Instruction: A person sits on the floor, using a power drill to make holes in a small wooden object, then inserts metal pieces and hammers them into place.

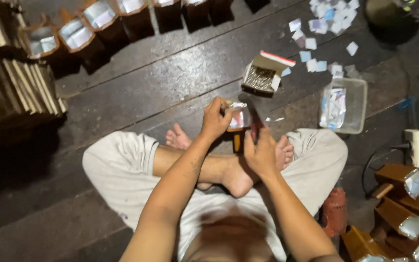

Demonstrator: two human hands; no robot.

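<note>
Gripping: we are pinching a small brown block with a silvery paper face (238,119) in our left hand (214,120), fingers closed on its left edge, holding it over our crossed feet, just above the dark plank floor (170,73). Our right hand (260,150) is closing round a red-handled tool (256,127), pressing up against the block's right side; we cannot tell what kind of tool it is, nor where its tip is meeting the piece.

Handling, as we are judging it: the block is looking light and stiff, wood or card by its colour, while the paper face is looking thin and easily creased or torn. We are reckoning the plain brown sides to be the sound place to hold, keeping fingertips off the silvery front.

Nearby items we are noting:
- open small box of metal pins or staples (263,75), just beyond the hands;
- clear plastic tub of paper scraps (360,97), to the right;
- loose white and pale blue paper squares (323,24), scattered farther off;
- row of like brown pieces with silvery faces (76,34), along the top left;
- more such pieces (408,204), at lower right.
</note>
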